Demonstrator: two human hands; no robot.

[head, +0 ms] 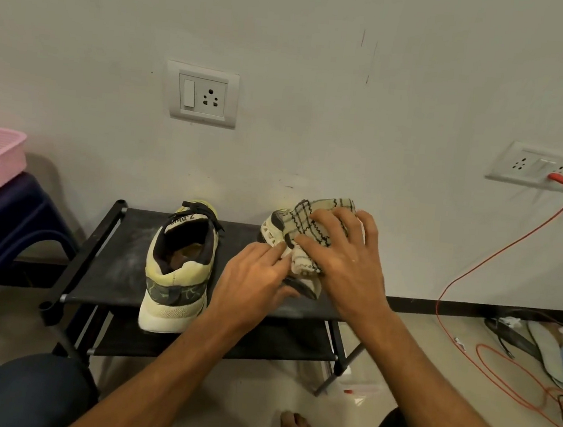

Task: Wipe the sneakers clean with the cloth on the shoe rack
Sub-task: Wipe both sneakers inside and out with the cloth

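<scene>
My right hand [345, 254], fingers spread, presses the cloth [310, 219] over the sneaker [272, 226] my left hand [253, 276] grips. Beside it, the other sneaker [178, 272] has a tongue label starting "Z-".

a black shoe rack [77, 262] with two fabric shelves stands on the pale floor [256, 393], its back toward the wall [317, 113]. the top shelf [125, 250] is dusty, smeared with grey. one sneaker [178, 272] stands on the left half of it, heel to the front, sole jutting past the front rail [100, 299]. the second sneaker [273, 226] sits on the right half, nearer the back and mostly covered. the lower shelf [260, 345] is dark and partly hidden.
</scene>
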